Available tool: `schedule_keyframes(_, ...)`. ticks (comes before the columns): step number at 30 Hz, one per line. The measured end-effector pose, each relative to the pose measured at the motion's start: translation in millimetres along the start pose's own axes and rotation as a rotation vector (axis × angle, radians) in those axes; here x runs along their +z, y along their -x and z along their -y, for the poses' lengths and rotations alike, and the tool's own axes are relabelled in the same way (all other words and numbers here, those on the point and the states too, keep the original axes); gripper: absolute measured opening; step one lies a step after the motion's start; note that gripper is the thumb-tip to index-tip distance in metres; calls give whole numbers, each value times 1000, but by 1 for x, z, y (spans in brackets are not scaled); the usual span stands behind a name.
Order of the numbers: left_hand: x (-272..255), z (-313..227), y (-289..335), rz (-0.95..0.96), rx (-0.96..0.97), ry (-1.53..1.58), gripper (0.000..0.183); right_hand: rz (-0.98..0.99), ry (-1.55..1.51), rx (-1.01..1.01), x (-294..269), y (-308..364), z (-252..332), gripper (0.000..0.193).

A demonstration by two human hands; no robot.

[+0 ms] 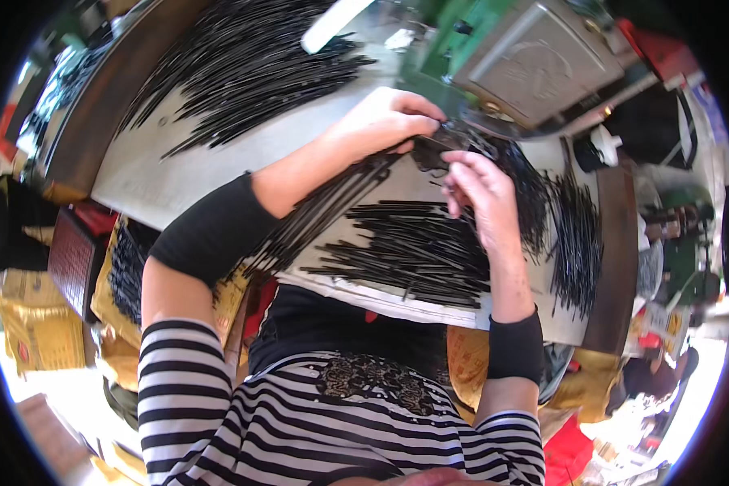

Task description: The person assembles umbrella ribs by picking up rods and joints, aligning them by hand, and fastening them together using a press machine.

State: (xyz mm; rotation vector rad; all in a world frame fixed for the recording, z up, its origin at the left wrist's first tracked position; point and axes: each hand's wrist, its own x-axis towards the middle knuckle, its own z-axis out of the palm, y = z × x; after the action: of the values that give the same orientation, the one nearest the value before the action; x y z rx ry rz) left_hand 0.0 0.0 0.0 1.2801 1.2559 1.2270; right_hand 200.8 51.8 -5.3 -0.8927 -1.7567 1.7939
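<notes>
My left hand (pixel 382 123) is closed at the front of a green and grey machine, thumb and index finger pressed together by its dark working part (pixel 431 152). A bundle of thin black strips (pixel 320 202) runs from under this hand back beneath my left forearm. My right hand (pixel 482 190) is on the other side of the working part, fingers curled, with thumb and index finger close together. What lies between those fingertips is too small to tell. Below the hands, many loose black strips (pixel 413 251) lie in a pile on the pale tabletop (pixel 146 174).
The machine's grey housing (pixel 543 65) stands at the far right. A large heap of black strips (pixel 251 65) covers the far left, with a white bar (pixel 332 24) across it. More strips (pixel 577 243) lie at right. Brown raised edges (pixel 616 259) bound the table; yellow sacks (pixel 40 316) stand at left.
</notes>
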Motion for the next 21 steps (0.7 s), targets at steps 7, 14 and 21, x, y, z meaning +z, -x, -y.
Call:
schedule_keyframes(7,16,4,-16,2,-25,166,28,130,49,18,-14,7,9,25)
schedule_keyframes(14,18,4,-13,3,-25,141,27,142,74,7,-9,7,7,25)
schedule_keyframes(21,20,5,-14,13,5,133,27,150,84,17,-12,5,8,26)
